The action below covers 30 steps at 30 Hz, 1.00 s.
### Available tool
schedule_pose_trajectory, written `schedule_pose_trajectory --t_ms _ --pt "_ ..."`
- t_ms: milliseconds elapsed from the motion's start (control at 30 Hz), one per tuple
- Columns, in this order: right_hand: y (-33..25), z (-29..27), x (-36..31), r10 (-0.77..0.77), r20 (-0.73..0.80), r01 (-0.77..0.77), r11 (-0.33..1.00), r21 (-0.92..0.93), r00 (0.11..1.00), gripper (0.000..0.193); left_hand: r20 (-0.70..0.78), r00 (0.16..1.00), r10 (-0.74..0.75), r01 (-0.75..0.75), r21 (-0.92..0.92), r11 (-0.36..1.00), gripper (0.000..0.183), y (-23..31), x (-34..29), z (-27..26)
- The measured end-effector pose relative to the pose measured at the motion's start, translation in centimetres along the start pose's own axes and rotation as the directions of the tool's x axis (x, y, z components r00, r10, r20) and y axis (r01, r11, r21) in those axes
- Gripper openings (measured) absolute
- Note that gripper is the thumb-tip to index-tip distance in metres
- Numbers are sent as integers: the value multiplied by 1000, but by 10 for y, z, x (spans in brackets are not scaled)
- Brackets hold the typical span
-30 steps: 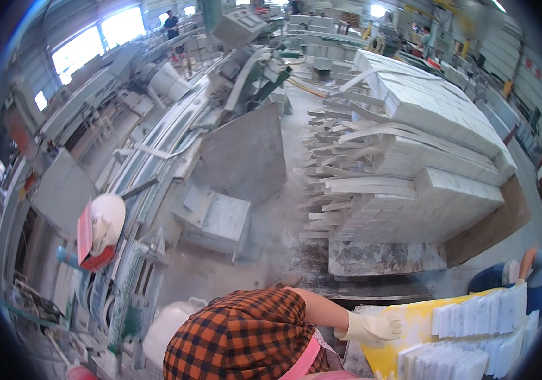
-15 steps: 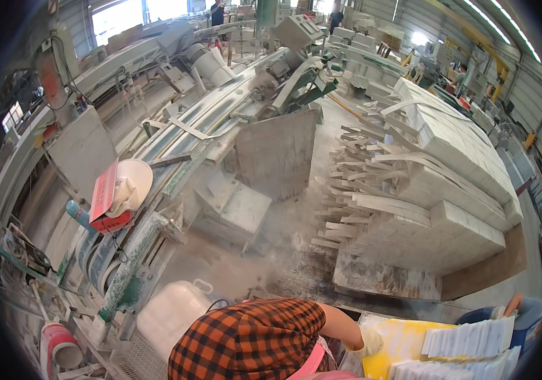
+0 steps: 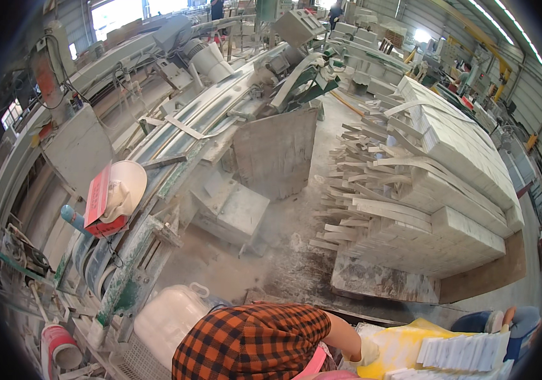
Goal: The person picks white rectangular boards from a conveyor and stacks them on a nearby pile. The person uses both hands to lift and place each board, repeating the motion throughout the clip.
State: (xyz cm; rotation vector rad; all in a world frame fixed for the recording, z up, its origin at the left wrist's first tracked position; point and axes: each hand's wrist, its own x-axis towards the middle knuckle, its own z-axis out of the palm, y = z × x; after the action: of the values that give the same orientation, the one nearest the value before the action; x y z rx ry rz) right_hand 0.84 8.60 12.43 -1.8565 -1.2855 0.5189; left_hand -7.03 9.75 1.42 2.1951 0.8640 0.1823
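From the lower edge comes my left arm in an orange-and-black plaid sleeve (image 3: 252, 339), its bare forearm reaching right. A pale glove covers my left hand (image 3: 367, 349), which is at the left edge of a yellow, white-smeared surface (image 3: 397, 342). Its fingers are hidden, so I cannot tell whether it grips anything. Beside it, on the yellow surface, a row of thin white grey-veined stone slabs (image 3: 461, 351) stands on edge. More pale slabs are cut off by the lower edge. Pink cloth (image 3: 314, 364) shows beside my sleeve. My right hand is out of view.
A pale plastic jug (image 3: 169, 313) stands left of my sleeve. Ahead are stacked white stone blocks (image 3: 467, 152) with loose strips. Dusty machinery (image 3: 220, 107) fills the left, with a red box (image 3: 98, 202) on it. Blue denim (image 3: 527, 326) of someone shows far right.
The view has shifted slightly. My gloved left hand sits a little further left and lower. The slabs and yellow surface appear a bit lower and further left, and the denim has shifted.
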Motion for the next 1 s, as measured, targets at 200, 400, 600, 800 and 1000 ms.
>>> schedule_pose_trajectory --t_ms 200,400,600,800,1000 --pt "1 -6 0 -13 0 13 1000 -22 1000 43 -14 978 -208 203 -168 965 40 15 -5 -10" --pt "16 -31 -9 -45 -15 45 998 -34 999 44 -63 987 -149 148 -23 989 42 18 -6 -8" --pt "38 -64 -25 -55 -63 53 998 -41 996 45 56 997 -58 40 275 961 39 29 -12 -21" --pt "58 -89 -32 -46 -90 42 998 -52 995 46 -81 986 -148 162 198 967 38 61 -46 -51" --pt "73 -100 -34 -47 -99 41 997 -69 994 47 4 997 -83 78 289 954 34 63 -51 -56"
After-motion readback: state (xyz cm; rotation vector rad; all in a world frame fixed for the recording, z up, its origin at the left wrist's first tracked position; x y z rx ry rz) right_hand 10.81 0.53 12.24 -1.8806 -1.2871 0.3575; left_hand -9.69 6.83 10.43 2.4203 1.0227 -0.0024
